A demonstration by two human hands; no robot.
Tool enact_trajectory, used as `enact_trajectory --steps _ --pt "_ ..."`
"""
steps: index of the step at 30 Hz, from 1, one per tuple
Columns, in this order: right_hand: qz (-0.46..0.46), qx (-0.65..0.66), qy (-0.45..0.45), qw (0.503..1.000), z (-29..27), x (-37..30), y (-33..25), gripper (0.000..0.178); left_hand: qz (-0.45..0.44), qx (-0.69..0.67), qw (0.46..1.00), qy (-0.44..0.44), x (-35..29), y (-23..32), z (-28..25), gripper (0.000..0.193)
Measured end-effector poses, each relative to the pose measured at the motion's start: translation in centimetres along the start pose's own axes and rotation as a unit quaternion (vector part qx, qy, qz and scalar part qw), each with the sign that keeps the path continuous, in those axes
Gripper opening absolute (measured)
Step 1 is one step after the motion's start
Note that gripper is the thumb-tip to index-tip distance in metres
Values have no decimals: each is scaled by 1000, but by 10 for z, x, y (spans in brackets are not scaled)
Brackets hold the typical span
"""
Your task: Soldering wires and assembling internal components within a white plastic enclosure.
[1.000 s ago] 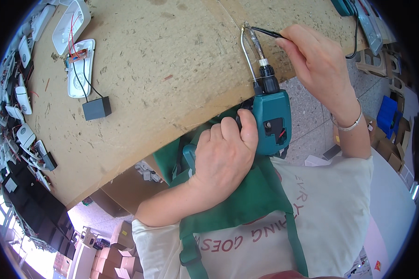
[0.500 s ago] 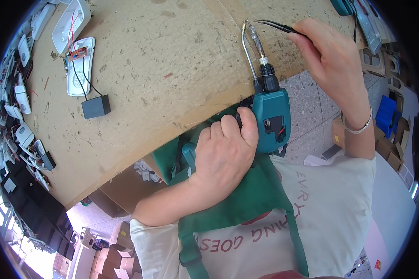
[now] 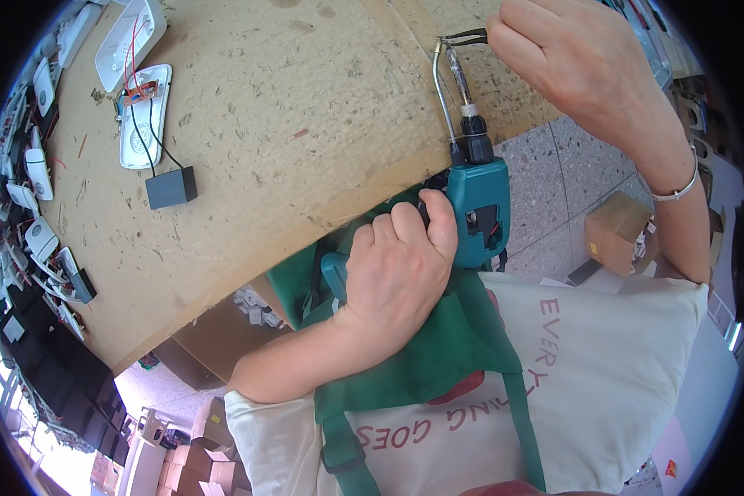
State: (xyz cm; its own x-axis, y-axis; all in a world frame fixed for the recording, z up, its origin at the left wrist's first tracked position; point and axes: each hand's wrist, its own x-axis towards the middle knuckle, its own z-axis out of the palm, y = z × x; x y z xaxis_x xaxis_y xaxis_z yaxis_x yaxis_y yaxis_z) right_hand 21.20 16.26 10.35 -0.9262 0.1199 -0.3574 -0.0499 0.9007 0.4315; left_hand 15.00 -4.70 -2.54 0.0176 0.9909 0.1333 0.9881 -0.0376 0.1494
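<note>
My left hand (image 3: 399, 264) is wrapped round the handle of a teal soldering gun (image 3: 479, 219), just off the table's near edge. Its soldering tip (image 3: 457, 70) and a thin bent solder feed tube (image 3: 440, 91) point away from me over the tabletop. From the right, my right hand (image 3: 574, 62) pinches a pair of black tweezers (image 3: 469, 38). The tweezers' ends are at the far end of the feed tube, close to the soldering tip; whether they grip anything there is too small to tell.
On the worn table (image 3: 248, 207), a white cover (image 3: 145, 136) carries a small circuit board (image 3: 142, 93), wired to a black box (image 3: 172, 188). A white shell (image 3: 130, 41) lies beyond. White devices (image 3: 37, 174) crowd the left edge. A cardboard box (image 3: 616, 227) stands on the floor at right.
My right hand has moved up and turned, bringing the tweezers' ends to the feed tube's end. My left hand and the soldering gun have barely shifted.
</note>
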Motion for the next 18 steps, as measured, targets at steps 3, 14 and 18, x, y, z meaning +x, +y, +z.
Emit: enact_trajectory --steps 3,14,18 --pt "-49 135 195 970 -1 6 4 19 5 8 1000 3 0 -1 1 33" --pt "-177 35 122 976 -3 24 27 15 6 3 1000 15 -1 -4 2 33" --pt "-187 4 107 977 -6 30 33 15 0 12 1000 11 -1 -4 2 32"
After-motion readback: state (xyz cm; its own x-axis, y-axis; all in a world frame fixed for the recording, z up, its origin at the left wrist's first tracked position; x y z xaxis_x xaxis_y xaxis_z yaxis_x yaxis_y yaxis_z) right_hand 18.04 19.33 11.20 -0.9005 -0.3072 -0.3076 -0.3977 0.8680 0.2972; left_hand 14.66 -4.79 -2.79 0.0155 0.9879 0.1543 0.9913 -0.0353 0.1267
